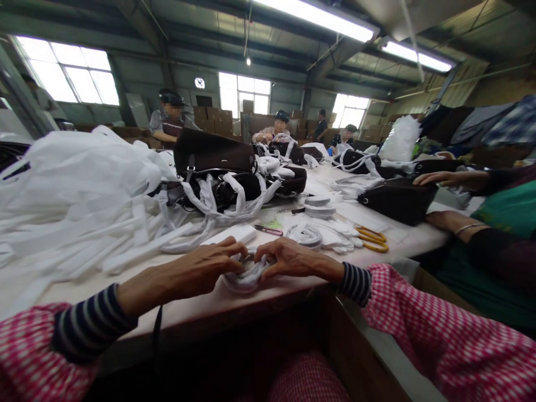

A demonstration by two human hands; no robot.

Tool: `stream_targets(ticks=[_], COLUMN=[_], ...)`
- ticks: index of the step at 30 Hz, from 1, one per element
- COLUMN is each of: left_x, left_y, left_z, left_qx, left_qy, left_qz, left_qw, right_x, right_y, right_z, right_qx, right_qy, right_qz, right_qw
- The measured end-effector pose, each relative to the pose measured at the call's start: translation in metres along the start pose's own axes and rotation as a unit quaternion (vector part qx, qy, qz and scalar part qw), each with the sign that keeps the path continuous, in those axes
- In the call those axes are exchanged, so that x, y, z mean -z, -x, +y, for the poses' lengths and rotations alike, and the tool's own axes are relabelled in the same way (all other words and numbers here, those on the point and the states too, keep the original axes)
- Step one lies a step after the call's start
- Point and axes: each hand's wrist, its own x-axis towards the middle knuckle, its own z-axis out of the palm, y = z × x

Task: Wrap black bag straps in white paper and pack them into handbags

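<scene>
At the table's front edge, my left hand (195, 269) pinches the left side of a small white-wrapped coiled strap (244, 282). My right hand (295, 259) grips the same coil from the right, fingers bent around it. Part of the coil is hidden behind the fingers. Just beyond my right hand lies another white-wrapped coil (309, 235), with a further stacked coil (320, 211) behind it. Small thread snips (268, 230) rest past my hands, near a flat white piece (233, 234).
Dark handbags (213, 153) with white-wrapped handles are piled beyond my hands. White wrapping strips (84, 173) heap up on the left. Yellow-handled scissors (372, 239) and a white glove (341, 237) lie right. A co-worker's hands (454, 180) touch a dark bag (397, 200).
</scene>
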Motion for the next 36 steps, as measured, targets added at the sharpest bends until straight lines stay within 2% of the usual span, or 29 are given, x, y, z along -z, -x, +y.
stream_targets(ticks=[3,6,9,12,16,19,21,24,26,29,32,36], left_x=[0.003,-0.014,-0.031,-0.029,-0.011,-0.006,-0.012,-0.034,-0.049,-0.063,-0.063,-0.052], left_y=[-0.002,0.001,0.005,0.005,0.0,-0.004,-0.007,-0.016,-0.022,-0.023,-0.017,-0.017], left_z=[0.015,0.029,0.037,0.038,0.031,0.026,0.03,0.046,0.058,0.066,0.061,0.05], left_qx=[0.035,0.08,0.078,0.059,0.057,0.093,0.093,0.105,0.165,0.237,0.232,0.224], left_qy=[0.048,0.037,0.045,0.05,0.055,0.043,0.012,-0.059,-0.083,-0.045,0.003,0.009], left_qz=[-0.029,0.036,0.085,0.079,0.03,-0.039,-0.057,-0.027,-0.004,0.023,0.044,0.028], left_qw=[0.998,0.995,0.992,0.994,0.996,0.994,0.994,0.992,0.983,0.97,0.972,0.974], right_x=[-0.014,-0.027,-0.026,-0.012,0.002,0.0,-0.005,-0.012,-0.016,-0.019,-0.02,-0.023], right_y=[-0.001,0.004,0.01,0.014,0.013,0.011,0.011,0.013,0.015,0.016,0.018,0.02], right_z=[-0.015,-0.023,-0.018,-0.008,0.0,0.002,0.003,0.005,0.007,0.008,0.005,0.002], right_qx=[-0.032,-0.02,0.012,0.025,0.044,0.054,0.052,0.058,0.065,0.06,0.047,0.037], right_qy=[0.029,0.063,0.004,-0.031,0.026,0.044,0.053,0.072,0.087,0.1,0.103,0.107], right_qz=[0.044,0.073,0.045,0.005,-0.022,-0.026,-0.015,0.002,0.013,0.023,0.028,0.04], right_qw=[0.998,0.995,0.999,0.999,0.998,0.997,0.997,0.996,0.994,0.993,0.993,0.993])
